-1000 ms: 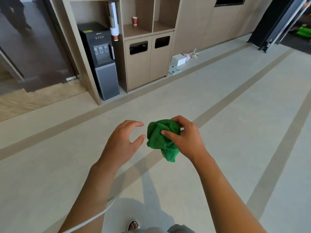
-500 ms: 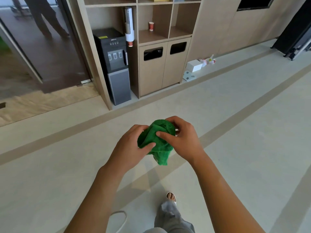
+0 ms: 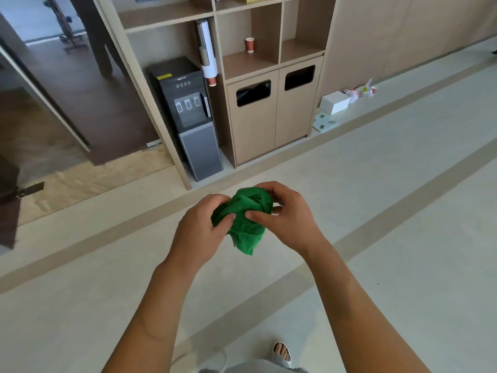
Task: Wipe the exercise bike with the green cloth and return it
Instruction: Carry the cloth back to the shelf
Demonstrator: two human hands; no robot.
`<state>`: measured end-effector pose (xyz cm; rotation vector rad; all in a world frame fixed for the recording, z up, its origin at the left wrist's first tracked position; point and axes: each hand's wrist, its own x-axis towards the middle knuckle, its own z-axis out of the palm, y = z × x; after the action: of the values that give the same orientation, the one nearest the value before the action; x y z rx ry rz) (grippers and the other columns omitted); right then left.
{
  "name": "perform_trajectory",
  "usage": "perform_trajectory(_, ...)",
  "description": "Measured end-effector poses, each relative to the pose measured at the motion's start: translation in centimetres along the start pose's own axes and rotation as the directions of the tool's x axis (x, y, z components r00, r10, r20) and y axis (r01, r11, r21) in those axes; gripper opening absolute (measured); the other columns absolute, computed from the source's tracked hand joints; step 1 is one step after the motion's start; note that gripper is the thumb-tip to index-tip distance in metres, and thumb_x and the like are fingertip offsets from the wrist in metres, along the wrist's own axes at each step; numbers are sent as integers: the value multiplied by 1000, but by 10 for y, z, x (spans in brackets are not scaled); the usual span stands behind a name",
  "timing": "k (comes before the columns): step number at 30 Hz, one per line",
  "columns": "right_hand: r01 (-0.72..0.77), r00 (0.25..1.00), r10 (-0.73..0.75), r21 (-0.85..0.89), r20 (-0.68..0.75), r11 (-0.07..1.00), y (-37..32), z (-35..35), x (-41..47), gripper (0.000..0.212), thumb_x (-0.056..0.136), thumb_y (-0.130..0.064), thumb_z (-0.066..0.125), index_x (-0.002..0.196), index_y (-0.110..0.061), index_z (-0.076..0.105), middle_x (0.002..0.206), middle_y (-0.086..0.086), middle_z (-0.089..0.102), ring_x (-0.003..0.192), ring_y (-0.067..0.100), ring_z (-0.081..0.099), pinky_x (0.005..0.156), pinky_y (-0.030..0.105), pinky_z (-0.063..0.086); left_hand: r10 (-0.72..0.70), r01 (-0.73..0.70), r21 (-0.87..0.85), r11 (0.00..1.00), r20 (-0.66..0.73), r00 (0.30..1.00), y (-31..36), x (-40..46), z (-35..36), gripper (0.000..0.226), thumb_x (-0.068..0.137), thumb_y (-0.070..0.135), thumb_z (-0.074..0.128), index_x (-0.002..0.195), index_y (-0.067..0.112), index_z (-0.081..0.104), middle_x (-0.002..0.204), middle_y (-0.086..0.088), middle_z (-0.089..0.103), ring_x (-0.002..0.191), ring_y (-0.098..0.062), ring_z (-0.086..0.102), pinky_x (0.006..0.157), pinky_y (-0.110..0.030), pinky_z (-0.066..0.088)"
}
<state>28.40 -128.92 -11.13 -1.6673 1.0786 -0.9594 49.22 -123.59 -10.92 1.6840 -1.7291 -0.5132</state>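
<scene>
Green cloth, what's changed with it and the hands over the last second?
The left hand closed in from beside the green cloth and now grips its left side. The view has drawn nearer the water dispenser. The right hand holds the bunched cloth as before.

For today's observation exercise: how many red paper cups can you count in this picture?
2: one red paper cup stands on the shelf; another pokes from the cup dispenser's bottom. More may be stacked inside.
</scene>
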Motion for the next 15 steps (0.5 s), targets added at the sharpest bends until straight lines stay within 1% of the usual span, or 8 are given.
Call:
perform_trajectory(4, 5, 999, -5, 8, 35, 1000, 24, -20, 30, 45, 80, -14, 87, 120, -29, 71, 110, -17, 74, 107, 5, 68, 85, 21, 59, -34, 35, 7, 999, -20, 999, 6, 32, 14, 22, 97, 21, 68, 115, 32, 64, 108, 21, 67, 102, -4, 64, 87, -41, 59)
perform_trajectory(7, -10, 999, 8, 36, 36, 999, 35, -28, 50, 41, 83, -17, 86, 120, -29, 73, 110, -18, 74, 106, 6, 67, 81, 22, 60, -40, 40, 9, 999, -17, 999, 9, 51, 22, 22, 97, 20, 68, 115, 31, 65, 107, 20, 68, 102, -4, 64, 85, -40, 61)
perform_trajectory(9, -13, 999, 11, 59, 33, 998, 40, -32, 64, 35, 86, -21, 84, 118, -30, 74, 109, -19, 74, 103, 8, 68, 83, 26, 61, -33, 34, 28, 999, -38, 999, 9, 66, 25, 21, 97, 19, 69, 115, 29, 65, 106, 18, 68, 102, -6, 65, 85, -38, 61)
perform_trajectory(11, -19, 1000, 17, 73, 25, 997, 43, -34, 79, 30, 89, -20, 82, 116, -31, 76, 106, -21, 75, 101, 7, 69, 86, 28, 60, -18, 21, 46, 999, -62, 998, 6, 82, 28, 21, 96, 18, 71, 115, 27, 67, 106, 17, 69, 102, -7, 65, 86, -31, 59)
perform_trajectory(14, -32, 999, 32, 80, 2, 996, 50, -33, 103, 28, 90, -17, 79, 117, -28, 76, 105, -17, 76, 100, 9, 70, 84, 30, 62, -11, 13, 39, 999, -57, 998, -4, 106, 33, 23, 94, 18, 73, 116, 23, 69, 108, 14, 70, 104, -5, 65, 85, -9, 49)
perform_trajectory(15, -37, 999, 38, 79, -7, 996, 53, -32, 110, 29, 90, -16, 79, 118, -26, 76, 106, -16, 76, 101, 9, 70, 83, 31, 63, -11, 12, 26, 1000, -45, 999, -8, 113, 34, 24, 94, 18, 74, 117, 22, 69, 109, 14, 70, 105, -4, 64, 84, -5, 47)
